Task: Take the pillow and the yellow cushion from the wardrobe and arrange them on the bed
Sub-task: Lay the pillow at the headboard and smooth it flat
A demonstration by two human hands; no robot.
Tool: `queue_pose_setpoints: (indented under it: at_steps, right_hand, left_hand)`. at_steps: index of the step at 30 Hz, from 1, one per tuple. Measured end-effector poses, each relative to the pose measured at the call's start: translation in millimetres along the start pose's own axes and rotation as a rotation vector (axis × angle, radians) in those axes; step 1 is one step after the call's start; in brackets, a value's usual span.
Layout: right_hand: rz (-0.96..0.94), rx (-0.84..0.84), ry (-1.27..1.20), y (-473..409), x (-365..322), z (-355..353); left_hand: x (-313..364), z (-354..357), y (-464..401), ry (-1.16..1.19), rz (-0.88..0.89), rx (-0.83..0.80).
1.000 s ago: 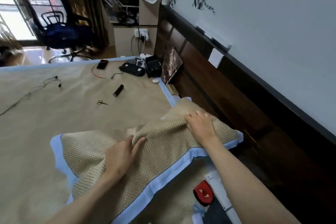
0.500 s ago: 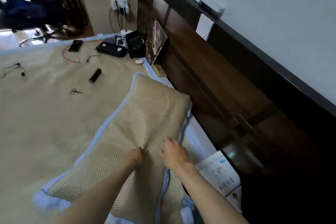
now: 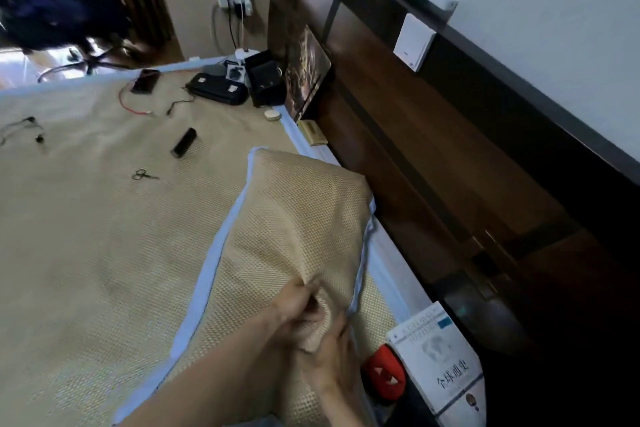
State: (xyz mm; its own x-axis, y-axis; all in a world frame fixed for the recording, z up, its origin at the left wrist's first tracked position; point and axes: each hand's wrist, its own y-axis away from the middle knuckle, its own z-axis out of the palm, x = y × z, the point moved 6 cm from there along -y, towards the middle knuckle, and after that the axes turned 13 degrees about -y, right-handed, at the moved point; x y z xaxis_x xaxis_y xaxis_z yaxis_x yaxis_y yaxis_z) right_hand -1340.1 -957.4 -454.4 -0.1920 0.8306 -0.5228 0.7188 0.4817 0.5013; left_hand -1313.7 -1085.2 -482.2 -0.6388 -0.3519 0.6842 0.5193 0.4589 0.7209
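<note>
The pillow [image 3: 298, 218], beige woven with a light blue border, lies on the bed [image 3: 86, 236] along the dark wooden headboard [image 3: 415, 156]. Its long side runs away from me toward the far corner. My left hand [image 3: 294, 308] and my right hand [image 3: 332, 354] meet at the pillow's near end, both pinching a fold of its woven cover. No yellow cushion is in view.
A white book [image 3: 440, 367] and a red object [image 3: 384, 378] lie at the bed's near right corner. Scissors [image 3: 143, 175], a black cylinder [image 3: 183, 142], cables, a phone [image 3: 145, 80] and black cases [image 3: 218, 90] are scattered at the far end. An office chair [image 3: 59, 21] stands beyond.
The pillow swung from lying across in front of me to lying along the headboard. Both hands slid together to its near end and pinched the cover.
</note>
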Motion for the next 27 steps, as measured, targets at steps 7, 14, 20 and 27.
queue_pose_setpoints:
  at_steps: [7, 14, 20, 27]
  right_hand:
    - [-0.05, -0.084, 0.129, -46, 2, -37]
    - [-0.112, -0.035, 0.118, -53, -12, -18]
    - [-0.193, 0.073, 0.058, -68, -29, -85]
    - [-0.489, 0.397, 0.019, -119, -91, -177]
  left_hand:
    - [62, -40, -48, -0.707, 0.021, -0.115]
    - [116, -90, -131, -0.948, 0.059, 0.194]
    - [156, -112, -125, -0.547, 0.306, 0.397]
    - [231, -146, -114, -0.176, 0.482, 0.541]
